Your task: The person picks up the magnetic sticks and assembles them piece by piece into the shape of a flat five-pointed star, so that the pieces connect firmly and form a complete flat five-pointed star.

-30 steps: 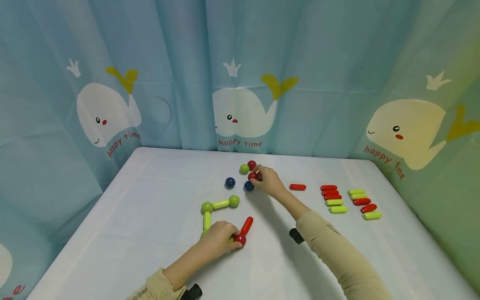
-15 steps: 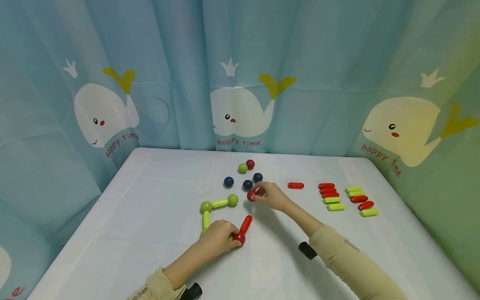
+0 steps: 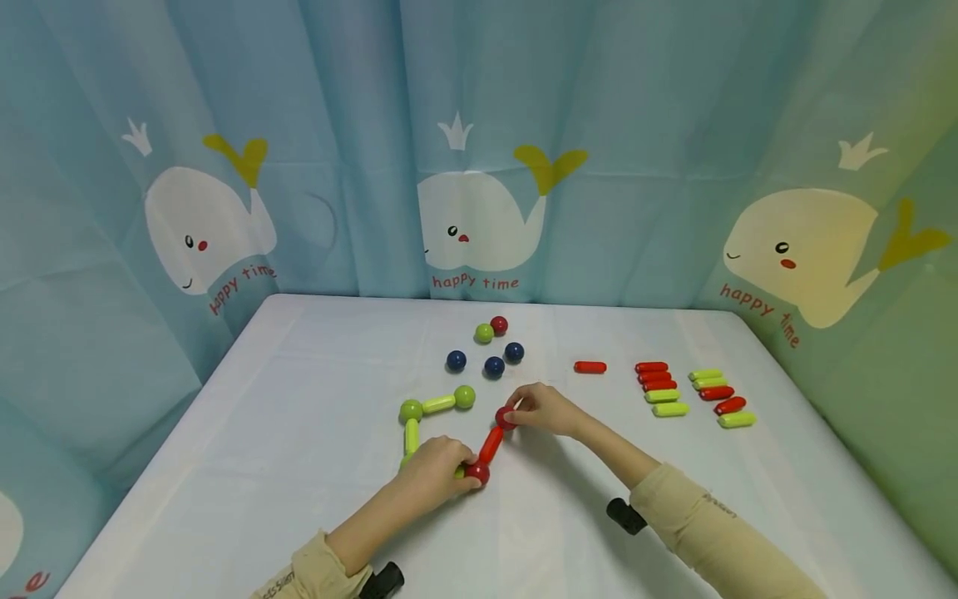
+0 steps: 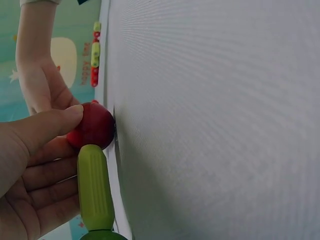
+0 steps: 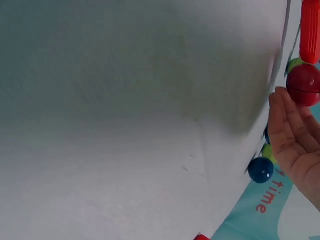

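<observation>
My left hand (image 3: 437, 472) pinches a red ball (image 3: 477, 474) between thumb and fingers. In the left wrist view a light green rod (image 4: 95, 187) joins that same ball. A red rod (image 3: 491, 445) slants away from it toward the right hand. My right hand (image 3: 550, 410) holds a second red ball (image 3: 506, 418) at the far end of that rod; the right wrist view has the ball against the rod's end. Left of the hands, green balls (image 3: 411, 410) and light green rods (image 3: 438, 403) form a bent chain, partly covered by the left hand.
Three dark blue balls (image 3: 494, 368) lie behind the hands, with a loose green ball (image 3: 484, 334) and a red ball (image 3: 499, 325) farther back. One red rod (image 3: 590, 367) lies apart on the white table (image 3: 322, 358). Several red and light green rods (image 3: 663, 396) are grouped at right.
From beside the blue balls, my right hand has brought a red ball nearer, up to the free end of the red rod. The left hand has kept its place and hold.
</observation>
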### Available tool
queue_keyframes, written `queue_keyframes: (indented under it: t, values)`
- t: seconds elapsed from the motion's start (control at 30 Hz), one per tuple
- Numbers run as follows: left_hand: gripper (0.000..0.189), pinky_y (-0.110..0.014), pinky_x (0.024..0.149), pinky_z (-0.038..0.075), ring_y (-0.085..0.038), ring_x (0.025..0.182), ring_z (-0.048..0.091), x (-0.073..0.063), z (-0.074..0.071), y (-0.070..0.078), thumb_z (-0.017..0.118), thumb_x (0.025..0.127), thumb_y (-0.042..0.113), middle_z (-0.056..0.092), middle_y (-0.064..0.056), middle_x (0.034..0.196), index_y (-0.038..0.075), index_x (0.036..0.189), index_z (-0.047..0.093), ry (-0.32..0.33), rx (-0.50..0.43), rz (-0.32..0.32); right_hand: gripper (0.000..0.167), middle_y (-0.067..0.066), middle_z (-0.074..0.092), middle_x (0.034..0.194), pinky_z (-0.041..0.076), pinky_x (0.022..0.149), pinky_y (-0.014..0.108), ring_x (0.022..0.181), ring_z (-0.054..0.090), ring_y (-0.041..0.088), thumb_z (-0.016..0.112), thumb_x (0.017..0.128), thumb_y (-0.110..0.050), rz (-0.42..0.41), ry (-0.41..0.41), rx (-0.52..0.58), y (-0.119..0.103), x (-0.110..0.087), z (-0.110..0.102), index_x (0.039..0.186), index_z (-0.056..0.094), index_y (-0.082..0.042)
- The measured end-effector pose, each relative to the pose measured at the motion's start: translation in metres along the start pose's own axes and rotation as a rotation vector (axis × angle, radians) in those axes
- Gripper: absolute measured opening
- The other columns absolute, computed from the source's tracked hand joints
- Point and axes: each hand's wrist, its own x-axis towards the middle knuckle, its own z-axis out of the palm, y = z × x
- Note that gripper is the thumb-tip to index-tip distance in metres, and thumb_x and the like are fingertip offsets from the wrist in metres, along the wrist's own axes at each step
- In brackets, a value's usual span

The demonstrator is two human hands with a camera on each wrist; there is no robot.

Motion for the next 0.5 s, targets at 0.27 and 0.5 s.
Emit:
queue_keyframes:
  t: [0.27, 0.5]
  values:
    - [0.022, -0.023, 0.066, 0.046, -0.007, 0.070, 0.054, 0.0005, -0.0005, 0.0016, 0.078, 0.076, 0.023, 0.071, 0.002, 0.080, 0.007, 0.091, 0.074, -0.006, 0.002, -0.007, 0.021, 0.010, 0.066, 0.079, 0.047, 0.063, 0.020, 0.068, 0.053, 0.010, 0.063, 0.088, -0.014, 0.035, -0.044, -0.017, -0.0016, -0.0022, 0.0027, 0.097, 0.065, 0.004]
    - [0.022, -0.022, 0.066, 0.045, -0.007, 0.070, 0.052, 0.0015, -0.0027, 0.0030, 0.078, 0.077, 0.024, 0.070, 0.003, 0.079, 0.007, 0.090, 0.074, -0.020, 0.015, -0.009, 0.022, 0.006, 0.066, 0.083, 0.047, 0.066, 0.021, 0.072, 0.053, 0.012, 0.063, 0.090, -0.018, 0.086, -0.085, -0.059, -0.0076, 0.0011, 0.0012, 0.099, 0.066, 0.002]
